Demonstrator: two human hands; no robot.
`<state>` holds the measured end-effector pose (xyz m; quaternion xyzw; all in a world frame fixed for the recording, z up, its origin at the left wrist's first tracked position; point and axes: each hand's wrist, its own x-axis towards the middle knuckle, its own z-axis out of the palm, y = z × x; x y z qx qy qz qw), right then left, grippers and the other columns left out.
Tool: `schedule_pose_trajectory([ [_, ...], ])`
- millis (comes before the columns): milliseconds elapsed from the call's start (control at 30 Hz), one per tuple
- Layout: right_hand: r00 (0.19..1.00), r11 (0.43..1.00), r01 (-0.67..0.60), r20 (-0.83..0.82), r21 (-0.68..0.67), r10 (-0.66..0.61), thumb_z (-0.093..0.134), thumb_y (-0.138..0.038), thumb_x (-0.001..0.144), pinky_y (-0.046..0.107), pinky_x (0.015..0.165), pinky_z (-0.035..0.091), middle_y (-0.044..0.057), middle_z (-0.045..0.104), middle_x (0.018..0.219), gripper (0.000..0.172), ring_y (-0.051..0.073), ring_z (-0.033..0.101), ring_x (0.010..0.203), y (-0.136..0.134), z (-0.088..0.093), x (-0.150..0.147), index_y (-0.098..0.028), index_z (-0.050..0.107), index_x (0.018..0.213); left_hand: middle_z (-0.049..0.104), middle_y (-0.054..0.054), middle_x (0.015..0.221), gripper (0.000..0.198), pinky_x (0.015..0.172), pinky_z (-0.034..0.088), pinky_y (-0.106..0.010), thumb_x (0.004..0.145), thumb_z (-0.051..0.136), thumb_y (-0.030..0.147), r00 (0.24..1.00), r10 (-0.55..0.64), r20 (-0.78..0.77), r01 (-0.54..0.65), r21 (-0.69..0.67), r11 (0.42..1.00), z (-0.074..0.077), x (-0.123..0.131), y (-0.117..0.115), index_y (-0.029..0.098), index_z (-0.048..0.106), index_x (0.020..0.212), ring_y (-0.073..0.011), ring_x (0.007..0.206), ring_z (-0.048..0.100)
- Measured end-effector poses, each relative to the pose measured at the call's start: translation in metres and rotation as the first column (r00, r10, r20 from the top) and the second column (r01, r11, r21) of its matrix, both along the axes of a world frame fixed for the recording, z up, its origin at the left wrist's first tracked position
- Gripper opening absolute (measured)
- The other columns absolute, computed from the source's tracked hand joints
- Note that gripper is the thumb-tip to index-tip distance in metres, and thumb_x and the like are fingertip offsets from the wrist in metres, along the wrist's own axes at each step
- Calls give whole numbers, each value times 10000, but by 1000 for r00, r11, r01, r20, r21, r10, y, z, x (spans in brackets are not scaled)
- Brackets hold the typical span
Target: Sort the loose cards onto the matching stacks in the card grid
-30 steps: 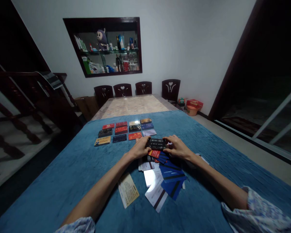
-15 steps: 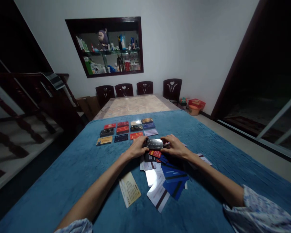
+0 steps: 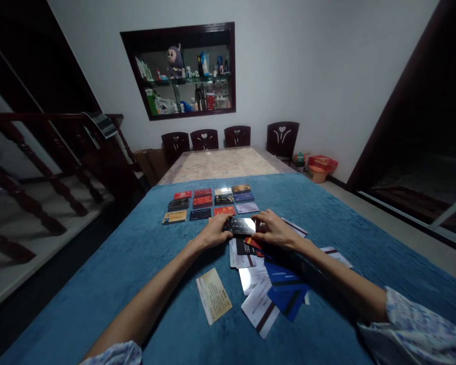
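Observation:
Between both hands is a black card (image 3: 241, 226), possibly several stacked together, with light glaring off its face. My left hand (image 3: 216, 230) pinches its left end, fingers closed. Its right end is gripped by my right hand (image 3: 271, 230), also closed. Just below lie loose cards in an overlapping heap: a red card (image 3: 253, 243), blue cards (image 3: 285, 276) and white cards with dark stripes (image 3: 261, 308). A cream-gold card (image 3: 214, 296) lies apart, nearer me on the left. Beyond my hands, cards are laid out in rows of neat piles, among them a black pile (image 3: 223, 199).
A blue cloth (image 3: 137, 284) covers the near part of the table, its bare stone-patterned top (image 3: 220, 165) showing at the far end. Several dark chairs (image 3: 283, 139) stand behind. A stair railing (image 3: 41, 167) is at left, a red bag (image 3: 322, 163) on the floor at right.
The view has swung slightly left, so everything sits further right. Both hands keep hold of the black card, which has tilted a little and shows more glare.

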<state>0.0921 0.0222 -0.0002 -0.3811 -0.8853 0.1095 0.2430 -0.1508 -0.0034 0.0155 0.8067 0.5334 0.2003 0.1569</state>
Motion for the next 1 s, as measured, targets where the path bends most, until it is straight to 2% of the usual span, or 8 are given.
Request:
schedule_pose_trajectory([
  [267, 999, 1000, -31, 21, 0, 31, 725, -322, 701, 365, 819, 435, 94, 679, 955, 386, 270, 549, 956, 16, -2, -28, -165, 702, 1053, 666, -92, 1099, 475, 942, 457, -424, 724, 713, 181, 997, 54, -49, -54, 15, 998, 0, -26, -1, 163, 613, 1189, -267, 1034, 604],
  [533, 990, 991, -128, 57, 36, 126, 740, -351, 685, 350, 807, 424, 68, 689, 908, 347, 243, 577, 873, 37, 1, -60, -176, 701, 982, 668, -88, 1086, 505, 929, 463, -390, 727, 699, 191, 994, 104, -40, -102, 35, 994, 0, -55, -1, 163, 607, 1222, -251, 1014, 609],
  [667, 983, 986, -159, 104, 44, 153, 743, -357, 692, 346, 826, 420, 57, 696, 922, 339, 235, 589, 875, 46, 7, -78, -178, 694, 975, 669, -82, 1067, 502, 926, 463, -389, 726, 702, 194, 990, 135, -51, -132, 54, 990, 2, -70, 1, 165, 610, 1219, -257, 1023, 606],
  [1000, 974, 983, -172, 159, 61, 161, 761, -355, 674, 356, 829, 432, 107, 699, 988, 387, 292, 581, 961, 62, 19, -130, -168, 723, 1010, 659, -92, 1074, 498, 928, 456, -386, 735, 713, 198, 957, 251, -147, -239, 94, 967, 12, -108, 5, 155, 613, 1220, -267, 1057, 595],
])
